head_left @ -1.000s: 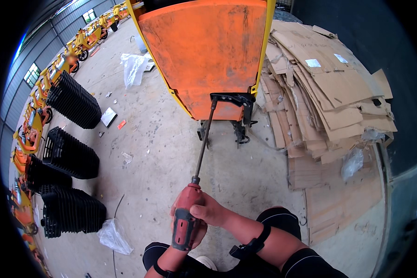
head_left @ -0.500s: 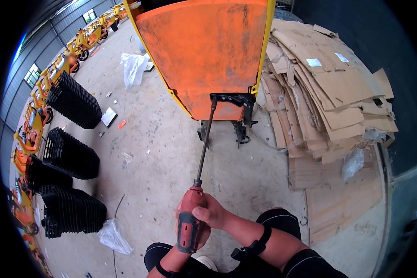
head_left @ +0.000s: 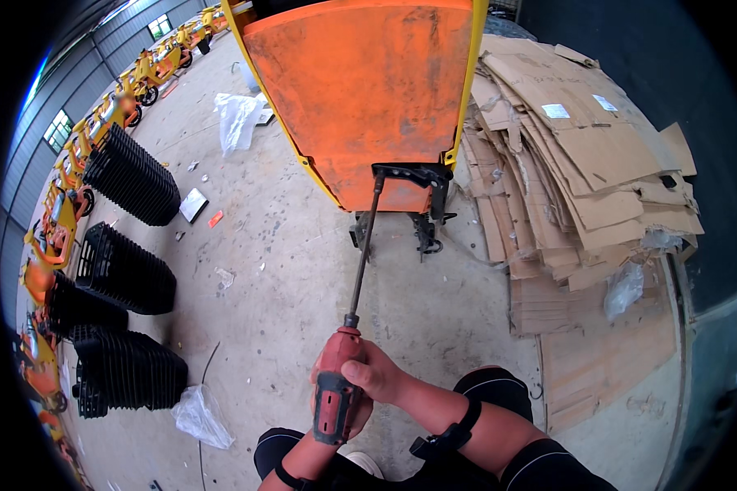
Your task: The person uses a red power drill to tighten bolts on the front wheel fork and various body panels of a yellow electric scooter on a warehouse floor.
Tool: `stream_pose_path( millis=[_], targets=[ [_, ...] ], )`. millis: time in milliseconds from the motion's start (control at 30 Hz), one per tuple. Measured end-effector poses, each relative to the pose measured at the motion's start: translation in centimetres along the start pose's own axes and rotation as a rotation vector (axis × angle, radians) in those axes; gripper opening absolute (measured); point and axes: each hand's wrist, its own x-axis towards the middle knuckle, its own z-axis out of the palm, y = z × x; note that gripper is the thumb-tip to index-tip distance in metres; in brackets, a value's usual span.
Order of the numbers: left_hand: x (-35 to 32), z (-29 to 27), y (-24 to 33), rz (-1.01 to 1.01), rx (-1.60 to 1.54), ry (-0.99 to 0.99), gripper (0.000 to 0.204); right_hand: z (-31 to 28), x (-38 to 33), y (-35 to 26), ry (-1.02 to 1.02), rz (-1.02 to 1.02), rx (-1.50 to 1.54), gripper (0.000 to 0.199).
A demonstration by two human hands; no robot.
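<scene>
**Drill on a long shaft, both hands wrapped on the body**

Baskets (head_left: 131,176) first, far left — black ribbed plastic ones nested in lying stacks along the concrete floor (head_left: 278,270), with a row of yellow-orange bikes (head_left: 151,69) behind them. A crumpled clear bag (head_left: 201,416) lies near the lowest stack, a white one (head_left: 236,119) further up.

Centre: the red power drill (head_left: 336,393) sits low in the view, just above the knees. Left hand (head_left: 345,409) comes up from below and closes round the lower grip, mostly hidden behind the tool. Right hand (head_left: 377,376) crosses in from the right and clamps over the upper body, thumb across the front. Both hands closed tight on the drill, no gap showing.

From the chuck a long thin extension shaft (head_left: 362,245) runs up and slightly right, its tip meeting the black bracket (head_left: 409,176) at the lower edge of the big orange panel (head_left: 368,82).

Handling, as a judgement: the drill looks compact and fairly heavy, rigid casing, safe to squeeze hard. The shaft is the weak part — slender, likely to whip or slip off the fastener if pushed off-axis. Best hold is as shown: one hand on the handle, one steadying the body.

Right: a sprawling pile of flattened cardboard (head_left: 581,164), well apart from the hands.
</scene>
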Motion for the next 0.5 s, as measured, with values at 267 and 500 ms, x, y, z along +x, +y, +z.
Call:
stream_pose_path(
  millis=[267, 500],
  targets=[
    [0.1, 0.2, 0.3, -0.065, -0.041, -0.005, 0.038, -0.2, -0.1, -0.4, -0.049, -0.010, -0.013, 0.057],
    [-0.1, 0.2, -0.2, -0.222, -0.476, -0.059, 0.032, -0.3, 0.0, -0.4, -0.073, -0.010, -0.001, 0.056]
  ],
)
